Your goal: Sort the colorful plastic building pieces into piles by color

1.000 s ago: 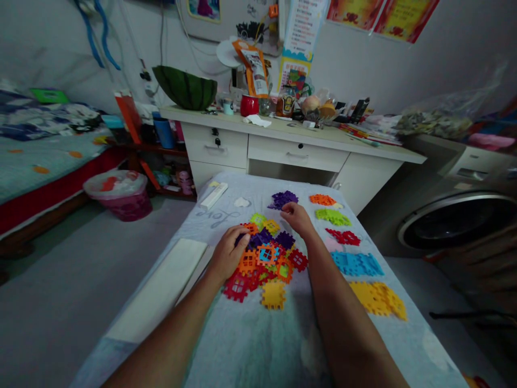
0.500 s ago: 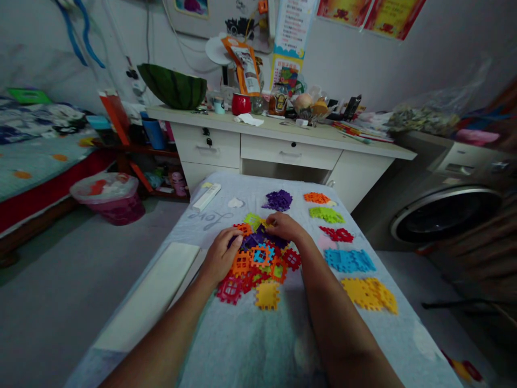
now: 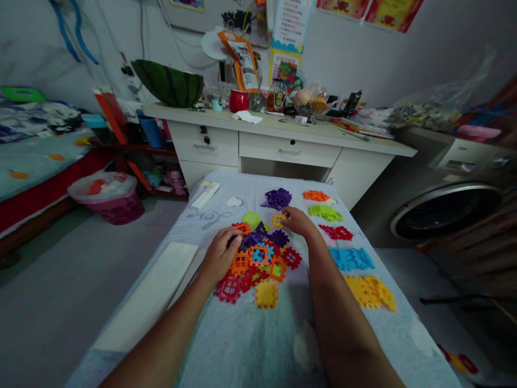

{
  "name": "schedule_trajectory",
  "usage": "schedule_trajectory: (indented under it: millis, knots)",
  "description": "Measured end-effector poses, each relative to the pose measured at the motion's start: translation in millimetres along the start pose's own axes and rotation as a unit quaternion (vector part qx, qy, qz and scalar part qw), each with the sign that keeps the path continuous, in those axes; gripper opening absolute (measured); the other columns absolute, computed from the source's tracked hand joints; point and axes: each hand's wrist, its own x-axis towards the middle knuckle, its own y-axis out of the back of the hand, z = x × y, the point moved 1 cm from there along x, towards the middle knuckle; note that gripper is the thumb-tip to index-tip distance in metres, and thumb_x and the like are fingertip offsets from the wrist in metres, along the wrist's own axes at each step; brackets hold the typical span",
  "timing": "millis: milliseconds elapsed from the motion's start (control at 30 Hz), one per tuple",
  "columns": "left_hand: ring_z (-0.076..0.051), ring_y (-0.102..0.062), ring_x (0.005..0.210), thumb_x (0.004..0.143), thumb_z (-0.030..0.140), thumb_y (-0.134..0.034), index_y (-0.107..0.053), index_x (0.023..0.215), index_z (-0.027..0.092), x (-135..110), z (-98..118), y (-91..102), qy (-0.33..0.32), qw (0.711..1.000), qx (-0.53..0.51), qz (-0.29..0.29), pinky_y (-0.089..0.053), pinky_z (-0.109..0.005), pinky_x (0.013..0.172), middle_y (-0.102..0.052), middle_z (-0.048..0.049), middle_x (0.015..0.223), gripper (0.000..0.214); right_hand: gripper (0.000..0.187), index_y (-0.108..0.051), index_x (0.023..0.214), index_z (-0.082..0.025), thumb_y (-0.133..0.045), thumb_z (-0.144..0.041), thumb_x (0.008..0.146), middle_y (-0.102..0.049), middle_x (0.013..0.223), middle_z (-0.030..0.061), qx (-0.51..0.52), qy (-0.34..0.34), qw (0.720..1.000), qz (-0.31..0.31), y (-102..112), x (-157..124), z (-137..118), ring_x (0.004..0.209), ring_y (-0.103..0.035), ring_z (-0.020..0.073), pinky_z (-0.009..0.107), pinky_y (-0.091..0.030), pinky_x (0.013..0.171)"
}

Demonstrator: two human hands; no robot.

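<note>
A mixed heap of coloured plastic interlocking tiles (image 3: 258, 258) lies in the middle of a pale blue cloth-covered table (image 3: 250, 345). My left hand (image 3: 220, 256) rests on the heap's left edge, fingers curled onto the tiles. My right hand (image 3: 297, 221) is at the heap's far right corner, fingers closed beside a yellow tile (image 3: 278, 220); whether it grips anything is unclear. Sorted groups lie around: purple tiles (image 3: 277, 198), orange tiles (image 3: 315, 195), green tiles (image 3: 326, 213), red tiles (image 3: 338, 233), blue tiles (image 3: 352, 258) and yellow tiles (image 3: 370, 292).
A white desk (image 3: 283, 143) crowded with a half watermelon (image 3: 167, 83), a red cup (image 3: 238, 101) and clutter stands behind the table. A washing machine (image 3: 448, 210) is at the right, a pink bin (image 3: 107, 196) and a bed (image 3: 36, 156) at the left. A white box (image 3: 205, 195) lies on the table's far left.
My right hand dipped into the heap's far edge, then drew back to its right corner next to the yellow tile. My left hand stayed on the heap.
</note>
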Motion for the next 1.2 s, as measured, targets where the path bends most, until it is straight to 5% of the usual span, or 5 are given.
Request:
schedule_trajectory:
  millis: [133, 400, 767, 1000, 1200]
  knots:
    - [-0.022, -0.058, 0.110, 0.091, 0.043, -0.045, -0.065, 0.097, 0.021, 0, -1, -0.3, -0.002, 1.000, 0.001, 0.000, -0.043, -0.040, 0.105, -0.063, -0.0070, 0.110, 0.030, 0.051, -0.062, 0.120, -0.015, -0.074, -0.029, 0.073, -0.060, 0.120, 0.0142, -0.062, 0.015, 0.998, -0.024, -3, 0, 0, 0.105, -0.058, 0.0237, 0.031, -0.043, 0.091]
    - [-0.022, -0.058, 0.111, 0.090, 0.043, -0.046, -0.065, 0.100, 0.021, 0, -2, -0.5, -0.003, 1.000, -0.001, 0.000, -0.043, -0.041, 0.104, -0.064, -0.0075, 0.111, 0.031, 0.043, -0.065, 0.116, -0.015, -0.070, -0.027, 0.076, -0.060, 0.115, 0.0141, -0.101, 0.039, 0.993, -0.048, -9, 1, -1, 0.098, -0.059, 0.0234, 0.031, -0.046, 0.087]
    - [-0.021, -0.057, 0.111, 0.091, 0.041, -0.046, -0.062, 0.105, 0.021, -1, -2, -1.1, -0.002, 1.000, -0.002, -0.002, -0.043, -0.040, 0.104, -0.063, -0.0071, 0.112, 0.029, 0.034, -0.063, 0.110, -0.016, -0.065, -0.031, 0.079, -0.067, 0.105, 0.0049, 0.172, 0.117, 0.978, -0.013, -15, 8, -26, 0.092, -0.060, 0.0169, 0.030, -0.046, 0.083]
    - [-0.021, -0.056, 0.115, 0.092, 0.043, -0.046, -0.059, 0.112, 0.022, -1, -4, -0.4, 0.010, 1.000, 0.003, 0.003, -0.042, -0.040, 0.105, -0.061, -0.0073, 0.117, 0.032, 0.036, -0.060, 0.107, -0.015, -0.064, -0.038, 0.080, -0.066, 0.100, 0.0049, 0.120, 0.141, 0.980, -0.075, -36, 27, -73, 0.085, -0.058, 0.0160, 0.026, -0.043, 0.076]
    - [-0.022, -0.052, 0.122, 0.086, 0.040, -0.055, -0.055, 0.116, 0.021, -2, -11, -3.6, 0.003, 1.000, 0.016, 0.021, -0.038, -0.042, 0.109, -0.056, -0.0094, 0.126, 0.036, 0.029, -0.060, 0.102, -0.015, -0.059, -0.036, 0.082, -0.064, 0.092, 0.0020, 0.181, 0.154, 0.966, -0.097, -32, 19, -78, 0.080, -0.056, 0.0141, 0.023, -0.041, 0.067]
